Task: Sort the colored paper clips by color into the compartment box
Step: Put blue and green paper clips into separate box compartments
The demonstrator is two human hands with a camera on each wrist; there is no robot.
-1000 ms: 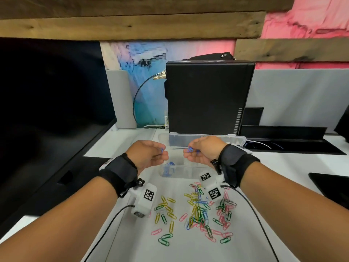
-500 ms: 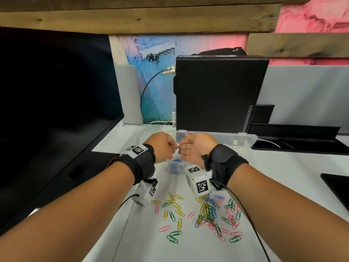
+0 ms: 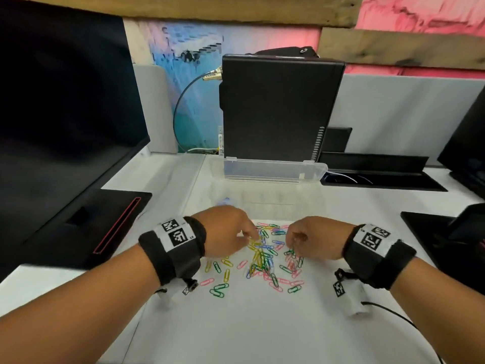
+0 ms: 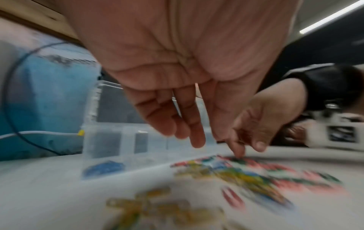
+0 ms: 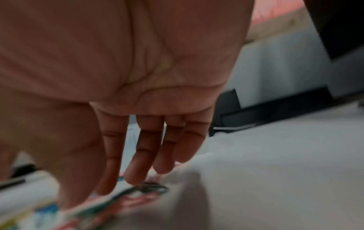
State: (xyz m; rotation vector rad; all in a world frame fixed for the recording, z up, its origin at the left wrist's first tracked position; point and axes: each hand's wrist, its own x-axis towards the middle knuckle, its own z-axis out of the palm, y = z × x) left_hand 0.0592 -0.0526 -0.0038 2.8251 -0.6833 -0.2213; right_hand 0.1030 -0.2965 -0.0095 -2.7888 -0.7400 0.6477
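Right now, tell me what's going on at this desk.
A person is sorting colored paper clips into a clear compartment box whose lid stands open. Both hands are down over the pile on the white table. The left hand reaches with straight fingers toward the yellow and blue clips; the right hand comes down at green ones. Neither holds a clip yet. Only blue clips show in the box, in one end compartment; most clips are still loose.
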